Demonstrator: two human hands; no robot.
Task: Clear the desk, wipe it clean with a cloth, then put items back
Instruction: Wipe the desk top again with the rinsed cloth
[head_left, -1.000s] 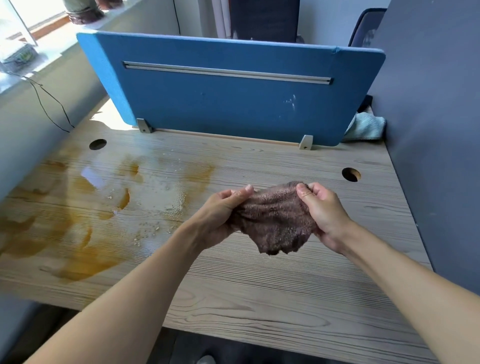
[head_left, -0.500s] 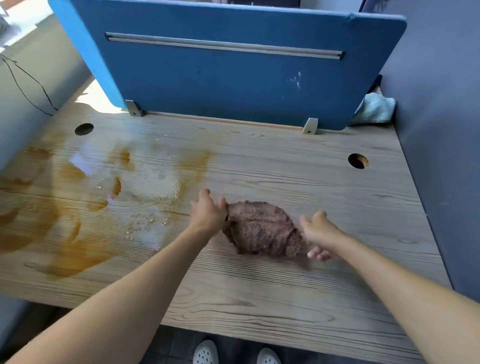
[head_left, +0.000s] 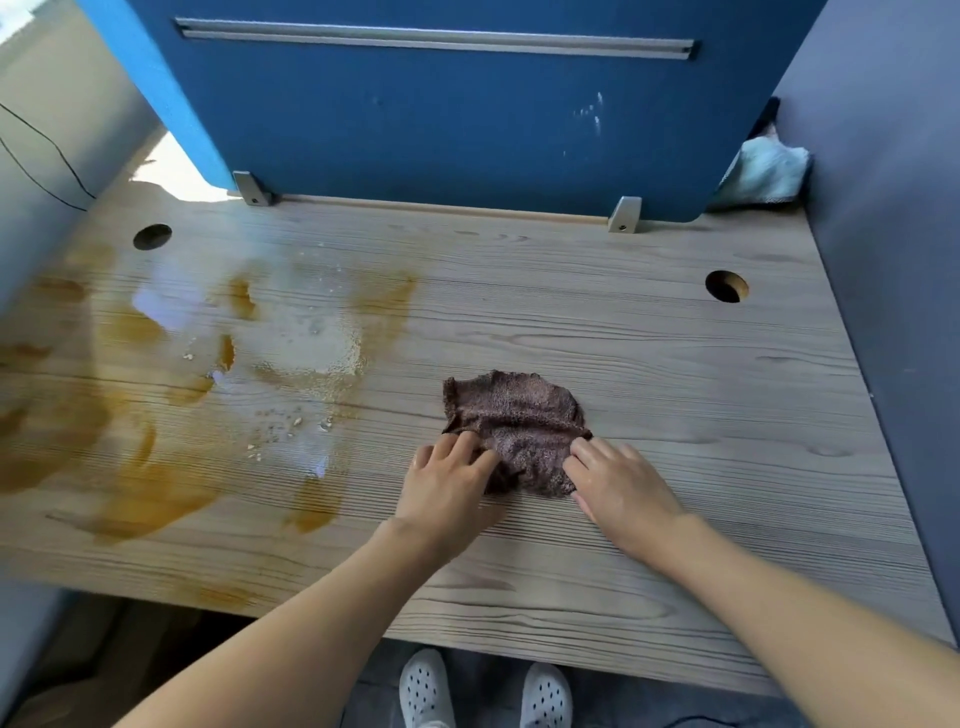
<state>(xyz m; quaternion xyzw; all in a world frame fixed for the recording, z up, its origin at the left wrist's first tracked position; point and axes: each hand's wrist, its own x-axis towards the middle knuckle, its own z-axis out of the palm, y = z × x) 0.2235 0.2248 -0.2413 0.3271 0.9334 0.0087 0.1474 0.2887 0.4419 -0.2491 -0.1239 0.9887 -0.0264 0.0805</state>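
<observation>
A brown terry cloth (head_left: 514, 415) lies spread on the wooden desk (head_left: 675, 364), right of centre. My left hand (head_left: 449, 488) is at the cloth's near left edge, and its bent fingers pinch the fabric there. My right hand (head_left: 618, 483) rests on the near right edge with fairly straight fingers pressing down. An orange-brown spill (head_left: 135, 488) with wet glossy patches covers the left half of the desk. Small crumbs (head_left: 280, 421) lie between the spill and the cloth.
A blue divider panel (head_left: 441, 114) stands along the desk's back edge. A light blue cloth (head_left: 763, 174) is bunched at the back right corner. A grey partition (head_left: 893, 260) walls the right side. Cable holes sit at back left (head_left: 152, 236) and right (head_left: 726, 286).
The cloth, held up stretched between both hands a second ago, now lies on the desk. Both hands have shifted to its near edge.
</observation>
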